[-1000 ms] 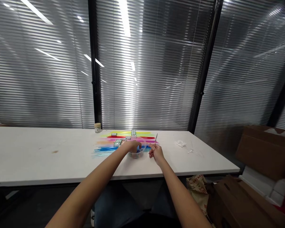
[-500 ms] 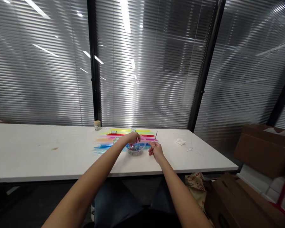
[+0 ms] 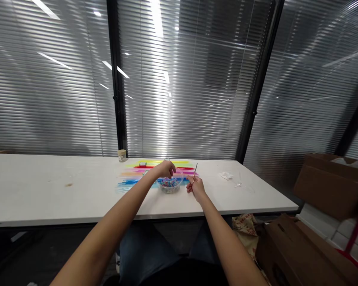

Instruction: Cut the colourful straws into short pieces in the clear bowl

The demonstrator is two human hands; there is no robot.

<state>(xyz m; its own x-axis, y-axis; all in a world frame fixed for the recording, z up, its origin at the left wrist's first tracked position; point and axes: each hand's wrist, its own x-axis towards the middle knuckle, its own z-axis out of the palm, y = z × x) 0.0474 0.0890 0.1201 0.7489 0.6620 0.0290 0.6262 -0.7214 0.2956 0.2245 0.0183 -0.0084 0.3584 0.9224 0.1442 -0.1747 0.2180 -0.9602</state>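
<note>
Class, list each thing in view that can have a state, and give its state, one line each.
Clear bowl, uncovered, holding small multicoloured pieces
Left hand, above the bowl, fingers bent
Scissors, held blades away from the person; open or shut, too small to tell
Right hand, closed around the scissors
Coloured strips, lying flat
Lidded jar, upright, closed

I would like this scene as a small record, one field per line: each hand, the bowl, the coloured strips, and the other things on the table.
Left hand: left hand over the clear bowl, fingers bent downward; whether it grips anything cannot be told
Right hand: right hand holds scissors, blades pointing up
Bowl contents: small multicoloured pieces
Strips: coloured strips, yellow, red, pink and blue among them, lying behind the bowl and beside it
Other things on table: lidded jar, crumpled white material
</note>
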